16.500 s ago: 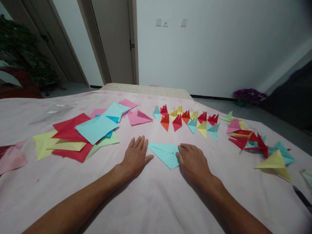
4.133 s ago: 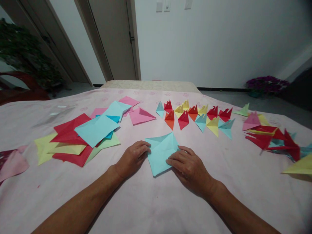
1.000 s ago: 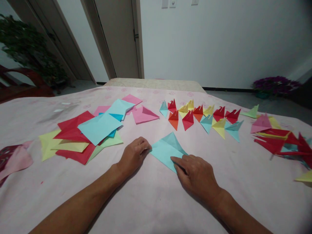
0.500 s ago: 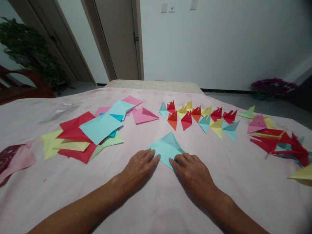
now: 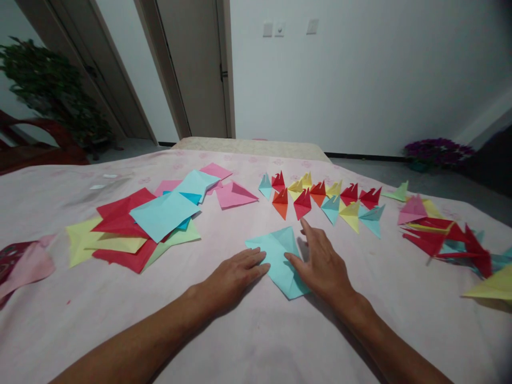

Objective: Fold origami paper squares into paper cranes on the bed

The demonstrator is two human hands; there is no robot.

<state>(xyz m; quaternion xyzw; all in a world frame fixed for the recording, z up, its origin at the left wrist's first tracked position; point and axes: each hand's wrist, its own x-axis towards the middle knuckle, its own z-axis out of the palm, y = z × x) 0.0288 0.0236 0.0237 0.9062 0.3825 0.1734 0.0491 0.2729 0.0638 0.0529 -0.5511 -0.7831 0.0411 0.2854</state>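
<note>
A light blue sheet of origami paper point(image 5: 280, 261) with crease lines lies on the cloth in front of me, one lower corner pointing toward me. My left hand point(image 5: 240, 272) rests flat on its left side, fingers stretched out over the edge. At the right side is my right hand point(image 5: 322, 261), its thumb on the paper and its index finger raised apart, pointing away from me. The right edge of the paper is partly hidden behind that hand.
Left of my hands lies a pile of coloured paper sheets point(image 5: 164, 216). Folded paper birds point(image 5: 302, 204) stand in rows beyond the paper. More folded red, pink and yellow pieces point(image 5: 426, 237) are heaped at the right. A pink cloth point(image 5: 256, 330) covers the table.
The blue paper has turned, and its lower part now shows more fully. My right hand has opened and moved up along the right side. My left hand has shifted slightly right.
</note>
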